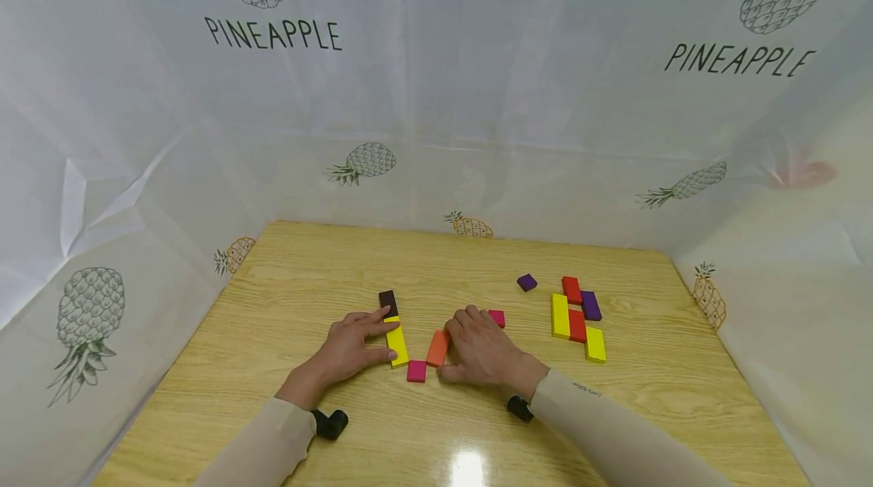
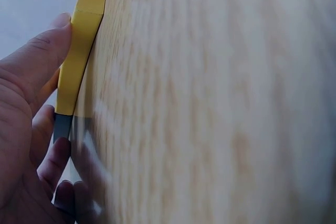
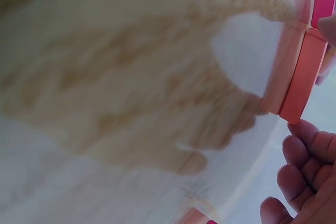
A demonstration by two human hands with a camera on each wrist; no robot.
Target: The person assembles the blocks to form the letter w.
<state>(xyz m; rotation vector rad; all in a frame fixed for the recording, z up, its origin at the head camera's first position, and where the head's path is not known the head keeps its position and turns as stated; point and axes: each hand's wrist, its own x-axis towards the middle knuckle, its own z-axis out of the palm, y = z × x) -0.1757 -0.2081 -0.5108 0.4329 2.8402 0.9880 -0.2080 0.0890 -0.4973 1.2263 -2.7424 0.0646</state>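
Observation:
My left hand (image 1: 349, 349) rests against a row of a yellow block (image 1: 397, 344) and a black block (image 1: 388, 304), thumb and fingers extended along it. In the left wrist view, the thumb (image 2: 44, 51) lies along the yellow block's side and fingertips reach the black one. My right hand (image 1: 480, 351) pinches an orange block (image 1: 437, 348) between thumb and index finger, one near each end. A pink square block (image 1: 417, 371) sits between the yellow and orange blocks, at their near ends. In the right wrist view the orange block (image 3: 305, 74) meets the pink one (image 3: 324, 6).
Beyond the right hand lies another pink block (image 1: 497, 318). To the right is a cluster with red (image 1: 571, 290), yellow (image 1: 560, 316) and purple (image 1: 591, 305) blocks. A separate purple block (image 1: 527, 282) lies farther back. White pineapple-print sheeting (image 1: 436, 93) surrounds the wooden table (image 1: 327, 260).

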